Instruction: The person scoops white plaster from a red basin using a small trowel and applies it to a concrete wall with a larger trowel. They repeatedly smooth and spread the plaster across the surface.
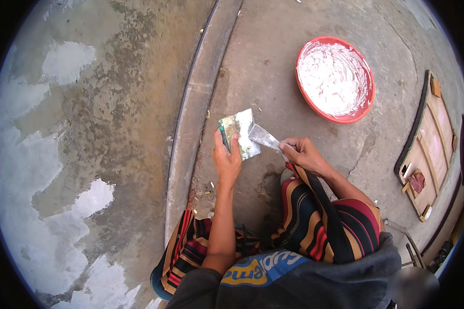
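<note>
My left hand (pixel 228 157) grips a flat rectangular plate (pixel 232 135), its thumb laid on top and a bit of green showing at the left edge. White paste (pixel 247 126) coats the plate's right side. In my right hand (pixel 305 155) is a putty knife (pixel 263 137), its blade pointing left and meeting the pasted edge of the plate. Beyond my right hand, a red basin (pixel 363 110) on the floor holds thick white paste (pixel 335 77), smeared up its inner wall.
A raised curb-like strip (pixel 191 110) runs up the left of my hands. Past it lies a stained wall-like surface (pixel 123 77) with white patches (pixel 95 198). A wood-framed panel (pixel 430 144) lies at the right. My striped-cloth knees (pixel 314 216) are close below my hands.
</note>
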### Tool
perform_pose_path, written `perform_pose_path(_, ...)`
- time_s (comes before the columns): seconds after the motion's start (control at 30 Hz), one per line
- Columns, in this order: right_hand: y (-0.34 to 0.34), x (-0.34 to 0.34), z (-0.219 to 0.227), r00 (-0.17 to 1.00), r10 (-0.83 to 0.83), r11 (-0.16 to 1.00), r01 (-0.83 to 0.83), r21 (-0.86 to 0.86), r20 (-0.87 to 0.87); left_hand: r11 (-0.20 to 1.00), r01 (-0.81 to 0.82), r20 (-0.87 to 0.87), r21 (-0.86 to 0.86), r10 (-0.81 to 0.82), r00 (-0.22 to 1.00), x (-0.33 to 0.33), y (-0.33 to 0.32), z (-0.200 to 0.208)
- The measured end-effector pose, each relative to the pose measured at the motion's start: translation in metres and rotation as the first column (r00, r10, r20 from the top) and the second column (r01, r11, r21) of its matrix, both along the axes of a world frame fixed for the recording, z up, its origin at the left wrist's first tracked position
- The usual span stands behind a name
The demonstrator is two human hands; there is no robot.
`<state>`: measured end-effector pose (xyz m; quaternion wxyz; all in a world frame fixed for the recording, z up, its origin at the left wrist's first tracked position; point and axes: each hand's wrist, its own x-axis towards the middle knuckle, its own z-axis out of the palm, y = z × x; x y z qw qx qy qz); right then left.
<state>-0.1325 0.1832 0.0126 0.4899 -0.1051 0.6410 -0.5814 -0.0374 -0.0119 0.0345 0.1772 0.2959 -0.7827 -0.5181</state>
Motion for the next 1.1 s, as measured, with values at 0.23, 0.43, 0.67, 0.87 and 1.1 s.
perform_pose_path(0.23,-0.007,-0.01,0.011,0.996,0.083,0.996,-0.082,0.024,-0.041,0.99,0.138,0.014,-0.005,-0.138,0.99,0.004,-0.022,-0.004)
perform_pose_path(0.43,-0.013,-0.014,0.023,0.996,0.084,0.996,-0.083,0.031,-0.028,0.981,0.09,0.013,0.172,-0.094,0.996,0.008,-0.02,-0.005)
perform_pose_path(0.67,-0.008,-0.017,0.027,0.999,0.037,0.999,-0.037,0.023,0.014,0.982,0.137,0.117,0.127,-0.152,0.981,0.003,-0.013,0.004)
perform_pose_path(0.87,-0.004,-0.012,0.024,0.999,0.051,0.996,-0.05,0.078,-0.004,0.971,0.141,0.088,0.195,-0.16,0.983,0.003,-0.013,0.006)
perform_pose_path(1.1,0.003,-0.003,0.008,1.0,-0.017,1.0,0.017,-0.003,0.004,0.986,0.164,-0.015,0.003,-0.164,0.986,0.0,-0.012,-0.006)
